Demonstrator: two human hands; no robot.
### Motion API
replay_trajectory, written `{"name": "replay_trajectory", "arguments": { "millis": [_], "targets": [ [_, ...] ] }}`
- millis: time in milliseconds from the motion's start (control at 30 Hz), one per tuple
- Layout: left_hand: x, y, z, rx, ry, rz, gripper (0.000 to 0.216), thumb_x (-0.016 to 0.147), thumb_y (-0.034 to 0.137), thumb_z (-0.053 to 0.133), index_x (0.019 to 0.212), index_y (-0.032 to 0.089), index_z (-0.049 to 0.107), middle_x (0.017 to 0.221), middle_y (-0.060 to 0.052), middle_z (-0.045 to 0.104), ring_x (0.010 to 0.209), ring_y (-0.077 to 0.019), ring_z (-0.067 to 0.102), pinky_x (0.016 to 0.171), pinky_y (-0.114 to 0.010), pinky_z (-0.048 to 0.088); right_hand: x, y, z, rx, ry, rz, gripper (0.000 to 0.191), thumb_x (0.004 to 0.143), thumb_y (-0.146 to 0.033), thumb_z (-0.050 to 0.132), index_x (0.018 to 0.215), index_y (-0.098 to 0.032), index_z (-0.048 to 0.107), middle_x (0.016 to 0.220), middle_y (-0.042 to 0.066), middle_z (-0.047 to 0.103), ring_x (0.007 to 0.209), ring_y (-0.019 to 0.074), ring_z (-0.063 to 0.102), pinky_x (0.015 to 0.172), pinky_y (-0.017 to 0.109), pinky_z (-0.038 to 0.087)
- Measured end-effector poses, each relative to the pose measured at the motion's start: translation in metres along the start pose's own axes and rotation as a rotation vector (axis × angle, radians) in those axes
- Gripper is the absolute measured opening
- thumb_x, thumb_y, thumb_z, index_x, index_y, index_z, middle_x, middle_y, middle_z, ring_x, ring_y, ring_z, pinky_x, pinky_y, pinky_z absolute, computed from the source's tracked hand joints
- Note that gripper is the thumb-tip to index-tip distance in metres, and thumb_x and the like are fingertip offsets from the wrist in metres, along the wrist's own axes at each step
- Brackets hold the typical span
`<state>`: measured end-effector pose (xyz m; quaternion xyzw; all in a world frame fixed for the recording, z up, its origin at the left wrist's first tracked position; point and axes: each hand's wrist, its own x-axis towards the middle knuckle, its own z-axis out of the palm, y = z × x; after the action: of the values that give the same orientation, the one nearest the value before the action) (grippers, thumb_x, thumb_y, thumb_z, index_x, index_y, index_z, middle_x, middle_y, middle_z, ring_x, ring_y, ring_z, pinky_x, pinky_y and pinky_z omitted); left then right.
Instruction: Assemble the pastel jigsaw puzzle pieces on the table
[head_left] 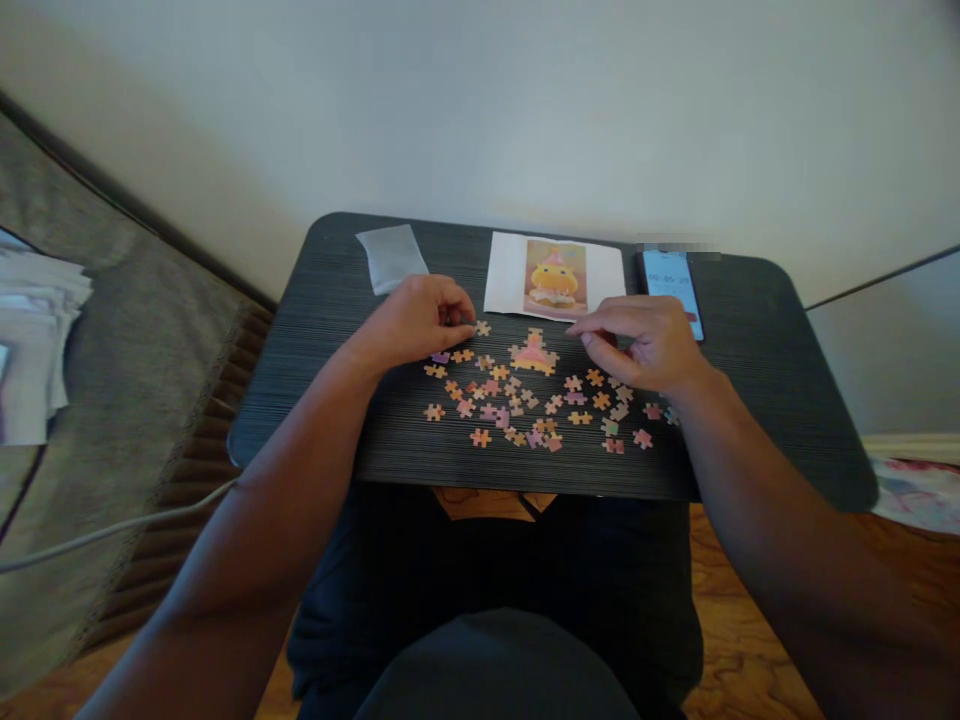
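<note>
My left hand [427, 318] is curled at the upper left of the loose pieces, its fingertips closed at the edge of a pale yellow puzzle piece [484, 328]. To the right, my right hand [641, 340] hovers with its index finger stretched out and the thumb apart, nothing visible between them. Between the hands lies a joined section of puzzle [534, 353], pink above and yellow along the bottom. Several loose puzzle pieces [502, 417] in pink, orange and purple are scattered nearer to me. A few pieces at the right are partly covered by my right hand and wrist.
Behind the pieces lies a white sheet [504, 275] with a printed picture of a yellow figure in a pink hat. A clear plastic bag [391, 258] is at the back left of the dark table [780, 400]. A phone [673, 285] showing a timer lies behind my right hand.
</note>
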<state>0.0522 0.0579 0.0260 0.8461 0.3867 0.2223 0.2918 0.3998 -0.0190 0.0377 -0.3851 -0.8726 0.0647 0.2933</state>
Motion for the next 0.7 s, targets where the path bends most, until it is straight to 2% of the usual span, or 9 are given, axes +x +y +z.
{"name": "replay_trajectory", "arguments": {
  "millis": [267, 500, 600, 700],
  "targets": [
    [-0.002, 0.004, -0.005, -0.062, -0.091, -0.038, 0.021, 0.083, 0.020, 0.079, 0.102, 0.015, 0.086, 0.082, -0.005, 0.073, 0.070, -0.0133, 0.064, 0.062, -0.029, 0.049, -0.001, 0.022, 0.003, -0.113, 0.043, -0.158, 0.017, 0.086, -0.017, 0.072, 0.097, -0.026, 0.082, 0.073, -0.001, 0.076, 0.057, 0.0183, 0.063, 0.057, 0.038, 0.043],
    [0.000, -0.003, -0.014, -0.160, -0.110, -0.118, 0.023, 0.084, 0.022, 0.078, 0.104, 0.013, 0.084, 0.080, -0.006, 0.078, 0.059, -0.0111, 0.064, 0.054, -0.026, 0.048, -0.007, 0.024, 0.009, -0.010, 0.170, -0.035, 0.018, 0.087, -0.017, 0.073, 0.095, -0.030, 0.083, 0.073, -0.001, 0.079, 0.057, 0.0187, 0.067, 0.057, 0.038, 0.048],
    [0.003, -0.007, -0.017, -0.150, -0.078, -0.104, 0.024, 0.083, 0.024, 0.079, 0.103, 0.013, 0.085, 0.082, -0.007, 0.080, 0.064, -0.0132, 0.067, 0.057, -0.026, 0.050, -0.007, 0.023, 0.015, 0.009, 0.176, 0.046, 0.014, 0.086, -0.022, 0.072, 0.090, -0.029, 0.084, 0.073, -0.001, 0.081, 0.056, 0.0184, 0.068, 0.057, 0.038, 0.049],
    [0.009, -0.007, -0.024, -0.124, -0.102, -0.079, 0.023, 0.082, 0.025, 0.078, 0.101, 0.015, 0.086, 0.083, -0.007, 0.081, 0.069, -0.0153, 0.070, 0.061, -0.028, 0.051, -0.007, 0.023, 0.018, 0.017, 0.172, 0.078, 0.013, 0.086, -0.025, 0.072, 0.088, -0.028, 0.084, 0.073, -0.001, 0.081, 0.054, 0.0173, 0.067, 0.055, 0.036, 0.048]
  ]
}}
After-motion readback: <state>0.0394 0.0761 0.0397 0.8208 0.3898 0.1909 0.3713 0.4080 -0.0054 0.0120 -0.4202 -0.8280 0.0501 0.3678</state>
